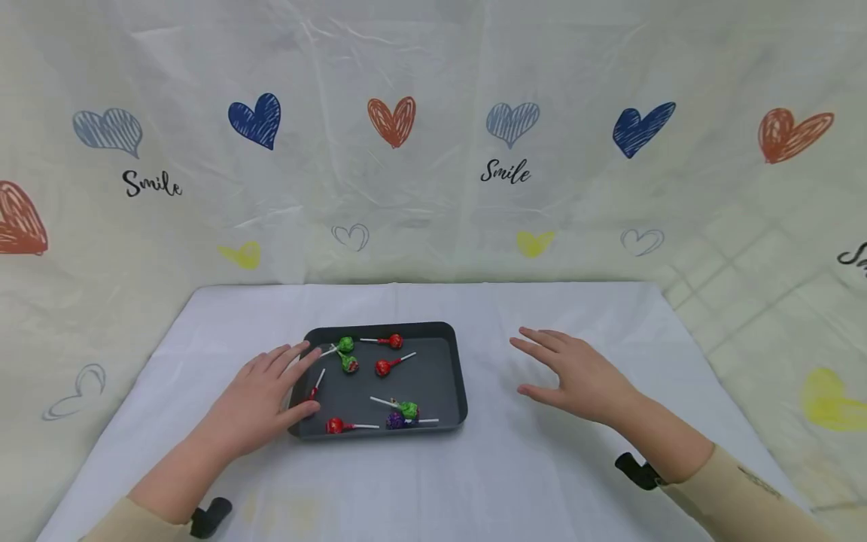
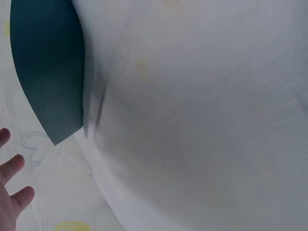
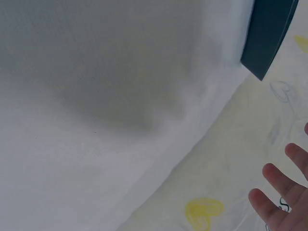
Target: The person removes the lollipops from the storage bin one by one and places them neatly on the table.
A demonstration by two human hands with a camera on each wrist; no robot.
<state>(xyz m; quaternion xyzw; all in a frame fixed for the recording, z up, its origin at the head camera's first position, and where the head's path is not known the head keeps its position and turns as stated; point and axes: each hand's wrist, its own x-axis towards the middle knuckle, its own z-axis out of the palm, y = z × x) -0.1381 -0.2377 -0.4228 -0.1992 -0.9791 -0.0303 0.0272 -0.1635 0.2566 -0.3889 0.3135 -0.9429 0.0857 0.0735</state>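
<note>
A dark grey tray (image 1: 433, 384) lies on the white-covered table with several wrapped lollipops in it. Near its left side are two green lollipops (image 1: 348, 354); red lollipops (image 1: 383, 367) lie apart from one another. At the front, a green lollipop (image 1: 409, 409) overlaps a purple lollipop (image 1: 396, 421). My left hand (image 1: 260, 399) is spread at the tray's left rim, its fingers partly covering a red lollipop (image 1: 314, 391); whether it touches the rim I cannot tell. To the tray's right, my right hand (image 1: 582, 376) hovers over the cloth, fingers extended, holding nothing.
White cloth (image 1: 501, 482) covers the table around the tray. Behind it hangs a pale sheet (image 1: 433, 196) printed with hearts. Both wrists wear a black strap piece (image 1: 211, 518). Dark teal shapes (image 2: 48, 62) show in both wrist views; their kind is unclear.
</note>
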